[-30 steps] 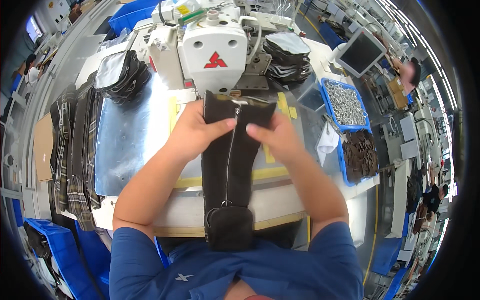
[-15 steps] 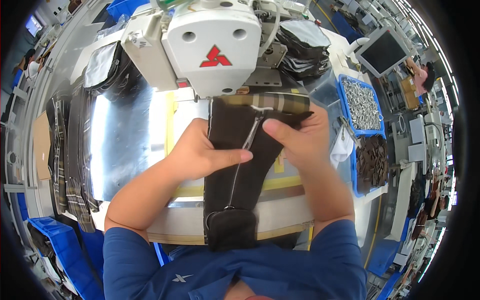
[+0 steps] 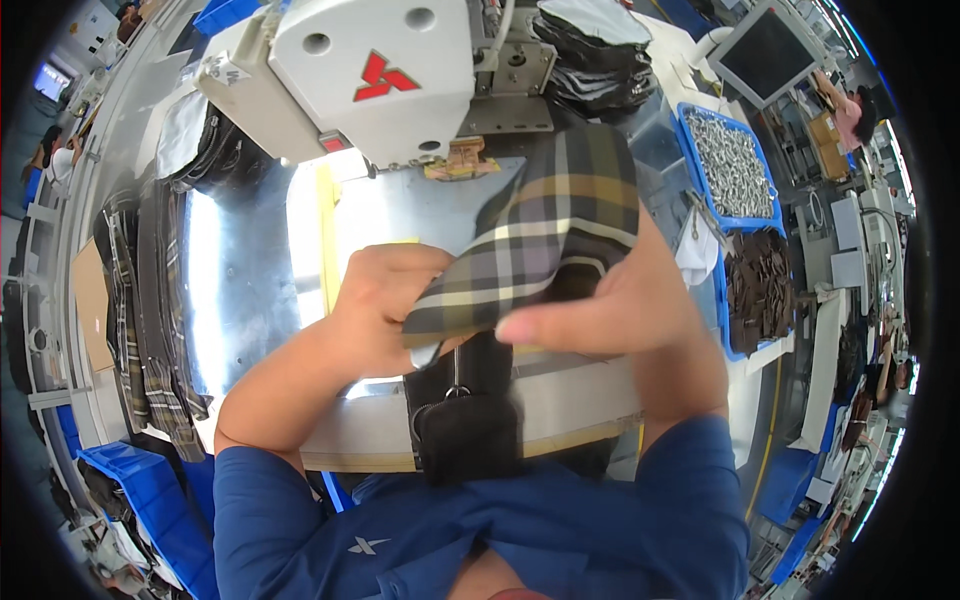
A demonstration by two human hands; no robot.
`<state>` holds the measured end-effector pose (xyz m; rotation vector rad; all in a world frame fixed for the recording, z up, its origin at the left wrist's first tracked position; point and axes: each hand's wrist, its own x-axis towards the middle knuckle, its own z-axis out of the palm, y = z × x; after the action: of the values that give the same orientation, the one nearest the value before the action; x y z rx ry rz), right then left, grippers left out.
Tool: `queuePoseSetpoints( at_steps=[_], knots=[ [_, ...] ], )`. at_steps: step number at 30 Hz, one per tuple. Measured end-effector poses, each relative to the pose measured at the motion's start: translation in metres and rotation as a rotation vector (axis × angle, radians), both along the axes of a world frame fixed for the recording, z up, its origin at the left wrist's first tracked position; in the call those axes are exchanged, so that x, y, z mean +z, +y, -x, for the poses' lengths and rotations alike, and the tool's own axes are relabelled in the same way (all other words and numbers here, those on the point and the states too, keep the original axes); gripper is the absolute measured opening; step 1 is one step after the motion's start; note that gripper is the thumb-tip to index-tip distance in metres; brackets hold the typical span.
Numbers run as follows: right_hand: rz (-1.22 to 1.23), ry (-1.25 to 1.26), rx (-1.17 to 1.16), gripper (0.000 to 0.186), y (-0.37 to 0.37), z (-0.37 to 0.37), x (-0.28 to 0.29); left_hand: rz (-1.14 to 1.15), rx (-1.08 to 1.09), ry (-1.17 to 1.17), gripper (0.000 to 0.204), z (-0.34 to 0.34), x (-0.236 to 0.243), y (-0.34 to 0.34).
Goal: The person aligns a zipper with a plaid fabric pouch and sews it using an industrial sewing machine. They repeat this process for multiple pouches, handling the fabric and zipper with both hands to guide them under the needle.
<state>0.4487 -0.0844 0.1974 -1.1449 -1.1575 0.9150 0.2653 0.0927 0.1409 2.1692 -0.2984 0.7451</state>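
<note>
A long dark fabric piece with a plaid face (image 3: 510,260) is bent over between my hands, its checked side up. My left hand (image 3: 385,305) is closed on the fabric's near left edge, the fingertips hidden under the cloth. At the right, my right hand (image 3: 630,305) grips the other edge; its thumb is stretched across and its fingers are behind the fabric. Toward my body, a black padded end (image 3: 468,435) with a metal ring hangs over the table edge. The white sewing machine head (image 3: 370,85) stands just beyond, apart from the cloth.
A blue bin of metal hooks (image 3: 735,165) and a blue bin of brown pieces (image 3: 758,280) stand at the right. Dark fabric stacks (image 3: 595,75) lie behind, and plaid strips (image 3: 150,320) at the left. A monitor (image 3: 765,55) stands far right.
The dark zippered side faced up before; the fabric is now folded over toward me, showing plaid. Its far end has come away from under the machine head. Both hands kept hold.
</note>
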Motion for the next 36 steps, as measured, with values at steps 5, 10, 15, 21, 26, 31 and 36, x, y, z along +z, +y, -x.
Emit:
queuePoseSetpoints(
  at_steps=[5,10,15,21,26,31,36],
  knots=[
    [0.141,0.115,-0.048,0.054,0.000,0.006,0.008,-0.053,0.067,0.009,0.044,0.007,0.013,-0.012],
    [0.039,0.034,-0.083,0.045,0.004,0.016,-0.005,-0.085,0.094,0.013,0.048,0.016,0.017,-0.009],
    [0.191,-0.080,-0.081,0.036,0.000,0.018,0.001,-0.110,0.364,-0.351,0.040,0.027,0.000,-0.019],
    [0.066,-0.177,-0.107,0.036,0.001,0.022,-0.009,-0.735,0.369,-0.438,0.031,0.028,0.025,-0.033],
    [-0.030,-0.200,-0.122,0.036,0.002,0.024,-0.013,-0.791,0.367,-0.539,0.036,0.026,0.021,-0.033],
    [-0.112,-0.397,-0.145,0.038,-0.003,0.025,-0.010,-0.830,0.341,-0.493,0.039,0.032,0.022,-0.035],
    [-0.160,-0.567,-0.195,0.041,-0.009,0.029,-0.010,-0.865,0.281,-0.237,0.036,0.047,0.030,-0.044]
  ],
)
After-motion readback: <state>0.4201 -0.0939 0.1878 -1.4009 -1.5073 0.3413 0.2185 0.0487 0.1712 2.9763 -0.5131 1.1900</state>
